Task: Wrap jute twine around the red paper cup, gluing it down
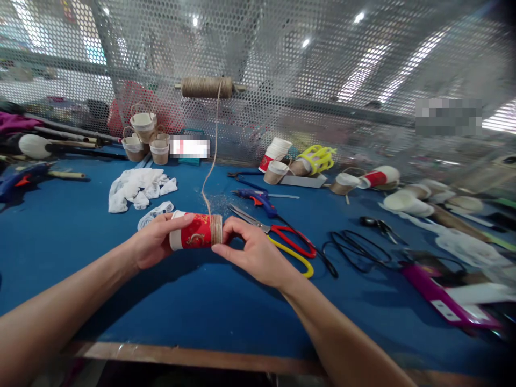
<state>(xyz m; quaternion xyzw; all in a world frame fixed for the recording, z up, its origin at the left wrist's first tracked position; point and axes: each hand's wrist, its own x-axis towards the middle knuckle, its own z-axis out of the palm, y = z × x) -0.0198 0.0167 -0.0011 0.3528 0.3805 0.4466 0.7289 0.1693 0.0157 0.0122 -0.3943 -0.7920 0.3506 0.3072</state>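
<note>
A red paper cup (pixel 195 232) with gold patterns and white ends lies sideways in the air above the blue table. Its mouth end is in my left hand (pixel 157 239), thumb on top and fingers wrapped beneath. Several turns of brown twine (pixel 216 230) circle the cup near its other end. There my right hand (pixel 252 247) is closed, thumb and fingers pinching the twine-wrapped end. From the cup the strand rises to a twine spool (pixel 207 87) on a rod at the mesh panel.
Scissors (pixel 282 236) with red and yellow handles and a blue glue gun (pixel 258 200) lie right of the cup. White lace (pixel 139 185) is at left. Small twine-covered baskets (pixel 160 149) stand at the back left. A purple power strip (pixel 439 295) and black cable (pixel 358 250) lie at right.
</note>
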